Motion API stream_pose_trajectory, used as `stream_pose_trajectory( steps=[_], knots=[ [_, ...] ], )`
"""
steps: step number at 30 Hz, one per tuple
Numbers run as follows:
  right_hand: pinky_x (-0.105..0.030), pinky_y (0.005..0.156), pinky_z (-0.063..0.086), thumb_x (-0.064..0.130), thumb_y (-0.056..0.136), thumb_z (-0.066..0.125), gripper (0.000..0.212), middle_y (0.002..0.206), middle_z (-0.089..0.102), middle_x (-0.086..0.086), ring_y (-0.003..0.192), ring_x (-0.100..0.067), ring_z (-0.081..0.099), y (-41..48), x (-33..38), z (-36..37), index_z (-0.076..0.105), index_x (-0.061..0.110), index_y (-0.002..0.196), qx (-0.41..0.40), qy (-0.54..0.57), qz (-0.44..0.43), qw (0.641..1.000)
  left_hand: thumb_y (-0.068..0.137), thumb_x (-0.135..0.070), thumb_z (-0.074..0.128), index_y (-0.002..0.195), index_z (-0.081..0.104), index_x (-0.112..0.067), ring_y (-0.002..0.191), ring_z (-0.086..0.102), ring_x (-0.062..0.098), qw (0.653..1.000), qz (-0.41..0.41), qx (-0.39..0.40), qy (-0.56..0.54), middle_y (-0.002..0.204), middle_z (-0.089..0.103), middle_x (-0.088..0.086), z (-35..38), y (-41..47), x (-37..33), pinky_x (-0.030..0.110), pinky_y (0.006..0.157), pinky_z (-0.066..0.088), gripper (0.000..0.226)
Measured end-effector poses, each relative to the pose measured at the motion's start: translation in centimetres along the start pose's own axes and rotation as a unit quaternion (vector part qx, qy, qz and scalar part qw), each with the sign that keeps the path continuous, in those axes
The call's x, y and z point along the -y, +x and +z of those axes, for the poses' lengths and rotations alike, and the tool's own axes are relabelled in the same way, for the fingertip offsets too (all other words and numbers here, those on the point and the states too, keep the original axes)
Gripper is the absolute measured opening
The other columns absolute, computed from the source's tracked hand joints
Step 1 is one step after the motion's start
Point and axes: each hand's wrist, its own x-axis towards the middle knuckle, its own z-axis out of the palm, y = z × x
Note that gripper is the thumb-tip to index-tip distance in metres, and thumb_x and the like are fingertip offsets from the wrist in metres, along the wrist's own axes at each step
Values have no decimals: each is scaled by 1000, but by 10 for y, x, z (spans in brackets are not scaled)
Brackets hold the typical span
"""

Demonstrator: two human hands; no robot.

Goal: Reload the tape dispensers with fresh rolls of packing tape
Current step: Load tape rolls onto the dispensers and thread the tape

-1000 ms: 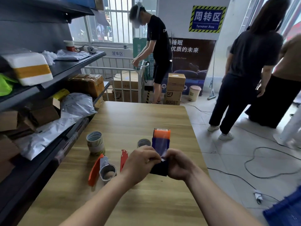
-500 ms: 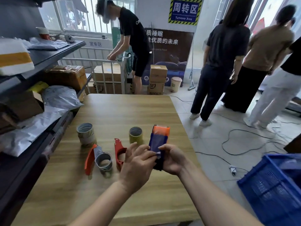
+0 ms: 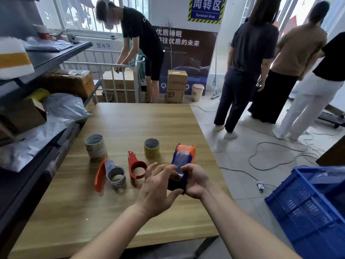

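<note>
A blue and orange tape dispenser [image 3: 183, 157] with clear tape stretched over it is held above the wooden table [image 3: 115, 212]. My right hand [image 3: 196, 181] grips its lower end. My left hand [image 3: 158, 187] touches the tape with spread fingers, thumb under the dispenser. On the table lie an orange and grey dispenser [image 3: 110, 173] and a red dispenser [image 3: 136, 168], both without rolls. Behind them stand a yellowish tape roll [image 3: 151, 148] and a pale tape roll [image 3: 95, 147].
Dark shelving [image 3: 56, 58] with boxes and plastic bags lines the left edge. A blue crate [image 3: 309, 208] sits on the floor at right, with cables [image 3: 270, 156] across the tiles. Several people stand beyond the table, one at a white metal cart [image 3: 115, 81].
My view has swung right and down, bringing the blue crate further in. My left hand's fingers have opened out over the tape. The dispenser stays in my right hand.
</note>
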Motion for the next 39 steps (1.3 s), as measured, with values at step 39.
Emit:
stream_pose_trajectory(
  steps=[39],
  knots=[
    [-36,92,53,65,80,60,78,128,60,-20,118,-27,60,-44,-12,-25,54,1,124,-21,3,8,1000,83,-20,62,87,69,-19,67,57,14,902,-430,-21,-33,80,70,0,74,2,-87,25,59,35,8]
  ],
)
